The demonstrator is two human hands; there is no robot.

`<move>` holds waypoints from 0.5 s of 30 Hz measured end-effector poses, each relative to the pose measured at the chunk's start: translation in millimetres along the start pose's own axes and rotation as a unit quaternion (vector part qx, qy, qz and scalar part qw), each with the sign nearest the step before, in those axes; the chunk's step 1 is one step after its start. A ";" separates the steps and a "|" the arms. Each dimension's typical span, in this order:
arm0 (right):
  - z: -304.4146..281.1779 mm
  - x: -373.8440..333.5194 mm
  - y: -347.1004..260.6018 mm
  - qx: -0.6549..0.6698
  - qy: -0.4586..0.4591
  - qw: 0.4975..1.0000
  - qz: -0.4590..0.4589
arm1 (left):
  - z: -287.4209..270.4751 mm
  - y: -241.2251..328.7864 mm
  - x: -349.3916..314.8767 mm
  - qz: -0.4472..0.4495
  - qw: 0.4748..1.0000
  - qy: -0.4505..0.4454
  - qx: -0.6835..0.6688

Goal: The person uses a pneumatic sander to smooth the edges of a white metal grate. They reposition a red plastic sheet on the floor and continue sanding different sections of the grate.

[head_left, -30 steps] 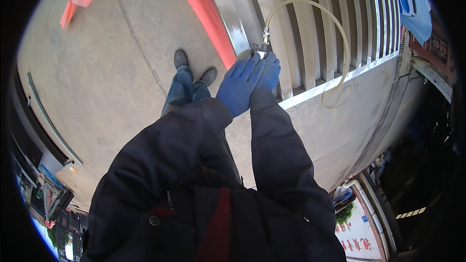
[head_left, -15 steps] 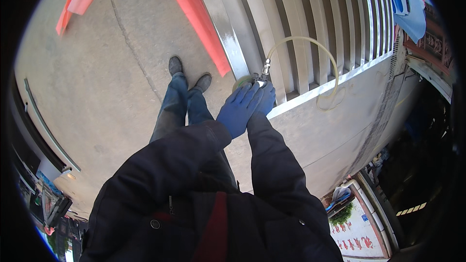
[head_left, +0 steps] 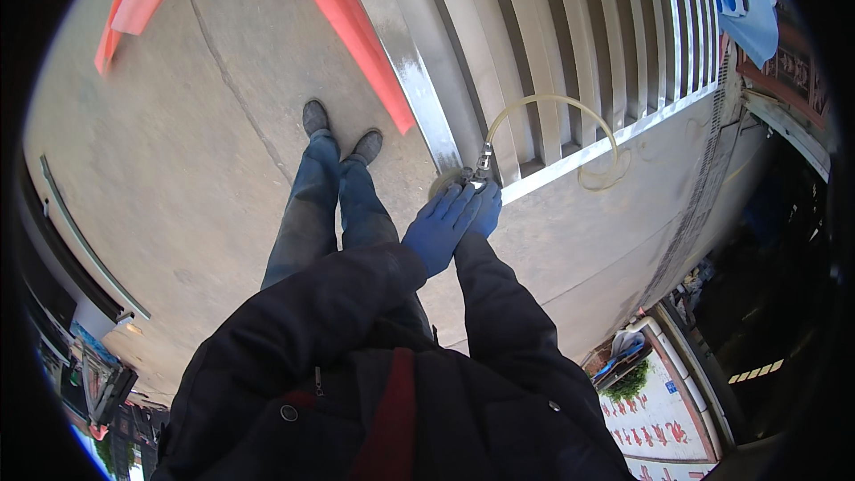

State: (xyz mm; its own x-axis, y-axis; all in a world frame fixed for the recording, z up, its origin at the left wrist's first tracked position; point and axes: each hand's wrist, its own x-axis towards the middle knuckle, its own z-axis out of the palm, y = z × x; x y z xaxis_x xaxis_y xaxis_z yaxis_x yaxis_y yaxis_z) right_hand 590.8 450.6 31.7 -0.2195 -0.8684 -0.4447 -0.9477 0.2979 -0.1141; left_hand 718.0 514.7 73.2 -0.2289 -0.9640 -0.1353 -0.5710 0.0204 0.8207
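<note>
Both hands wear blue gloves and are closed together round an air sander (head_left: 479, 183) with a round disc (head_left: 443, 182) on its left side. My left hand (head_left: 436, 230) lies over the tool from the left, its fingers overlapping my right hand (head_left: 484, 211), which grips from the right. Most of the sander's body is hidden under the gloves. A metal fitting (head_left: 485, 158) joins it to a yellowish air hose (head_left: 552, 98) that loops off to the right. The disc is at the near left corner of a slatted metal grille (head_left: 419, 93), by the end of its shiny side rail.
Pinkish-red padded strips (head_left: 347, 22) curve along the floor left of the grille. Another person's legs (head_left: 325, 191) and dark shoes stand beside the left rail. A long thin bar (head_left: 85, 232) lies at far left. A drain channel (head_left: 699, 187) runs along the right.
Both hands and the sander have moved toward me, along the side rail to the grille's near corner. The hose loop has shifted with them.
</note>
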 end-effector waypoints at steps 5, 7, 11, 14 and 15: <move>14.0 14.6 -4.4 0.031 0.042 0.996 -0.071 | -5.0 -15.2 6.6 -0.015 0.999 0.023 0.027; 11.3 14.0 -2.7 0.002 0.024 0.999 -0.023 | -3.9 -14.9 7.4 -0.010 1.000 -0.016 0.021; -3.6 0.9 3.0 -0.032 0.009 0.999 0.033 | 3.3 1.8 4.2 0.011 0.999 -0.034 0.006; -6.1 0.9 -4.1 -0.023 0.012 0.999 0.026 | -1.0 4.4 5.5 -0.017 0.999 -0.048 0.014; -3.8 5.7 -8.2 -0.005 0.021 1.000 0.006 | -4.2 1.1 7.9 -0.011 1.000 -0.006 0.019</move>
State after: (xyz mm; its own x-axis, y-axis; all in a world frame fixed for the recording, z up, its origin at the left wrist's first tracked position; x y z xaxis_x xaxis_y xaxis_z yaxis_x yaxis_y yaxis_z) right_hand 596.5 441.7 33.5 -0.2409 -0.8808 -0.4077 -0.9469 0.3055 -0.1005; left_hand 718.8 506.0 75.4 -0.2248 -0.9612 -0.1601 -0.6049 0.0089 0.7962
